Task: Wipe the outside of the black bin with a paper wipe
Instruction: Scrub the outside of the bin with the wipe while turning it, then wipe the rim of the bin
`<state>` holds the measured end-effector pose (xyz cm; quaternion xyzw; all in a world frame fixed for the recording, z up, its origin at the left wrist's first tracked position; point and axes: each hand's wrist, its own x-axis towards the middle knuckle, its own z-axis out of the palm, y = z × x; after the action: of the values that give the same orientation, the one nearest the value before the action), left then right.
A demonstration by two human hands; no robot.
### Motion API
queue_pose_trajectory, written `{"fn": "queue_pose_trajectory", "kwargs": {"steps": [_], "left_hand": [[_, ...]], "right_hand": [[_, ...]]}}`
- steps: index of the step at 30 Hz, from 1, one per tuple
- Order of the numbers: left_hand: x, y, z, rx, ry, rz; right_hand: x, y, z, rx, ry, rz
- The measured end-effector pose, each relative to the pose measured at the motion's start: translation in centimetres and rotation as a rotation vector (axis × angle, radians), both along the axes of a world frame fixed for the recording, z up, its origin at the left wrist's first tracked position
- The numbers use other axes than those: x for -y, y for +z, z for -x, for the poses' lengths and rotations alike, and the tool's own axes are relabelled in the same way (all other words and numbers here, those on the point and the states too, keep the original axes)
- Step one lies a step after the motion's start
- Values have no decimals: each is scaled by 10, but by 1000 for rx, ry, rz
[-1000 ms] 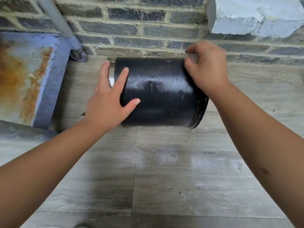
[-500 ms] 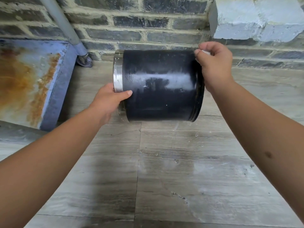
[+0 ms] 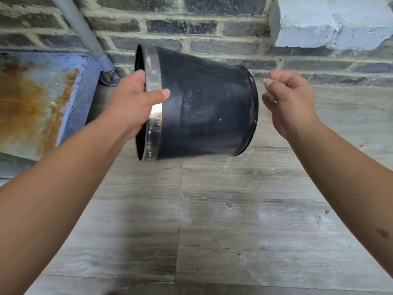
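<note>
The black bin [image 3: 204, 109] hangs on its side above the floor's [image 3: 234, 220] far edge, held by the left hand [image 3: 136, 103] gripping its silver rim [image 3: 152, 81]. Just beside its base, the right hand [image 3: 287, 99] curls, perhaps pinching a paper wipe [image 3: 269, 95].

A dark grey brick wall [image 3: 202, 28] is met by grey wood-grain floor tiles [image 3: 234, 220]; a rusted blue metal panel [image 3: 38, 99] is seen left.

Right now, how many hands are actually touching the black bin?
1. The left hand grips the black bin at its metal rim; the right hand is off its base end, apart.
</note>
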<state>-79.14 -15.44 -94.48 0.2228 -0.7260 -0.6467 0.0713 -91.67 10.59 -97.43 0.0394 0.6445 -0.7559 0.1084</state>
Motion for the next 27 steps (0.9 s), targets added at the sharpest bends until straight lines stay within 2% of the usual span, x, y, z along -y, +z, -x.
{"fn": "queue_pose_trajectory", "kwargs": {"steps": [6,9,14,17,21,27], "left_hand": [[-18,41,1,26,-281,715],[-40,43,-9,-22,-464,932],[-79,19,-26,-43,-730,1089],[-100,10,-37,-164,-754,1206],[-105,-2,-36,-185,-755,1282],[-99,-4,-28,-235,-835,1395]], "right_hand": [[-14,24,-22,-33,98,25],[-24,40,-29,-71,158,12],[-40,67,-29,-178,253,-60],[-45,74,-29,-183,277,-97],[-40,72,-36,-242,351,-214],[-27,71,-37,-450,376,-614]]}}
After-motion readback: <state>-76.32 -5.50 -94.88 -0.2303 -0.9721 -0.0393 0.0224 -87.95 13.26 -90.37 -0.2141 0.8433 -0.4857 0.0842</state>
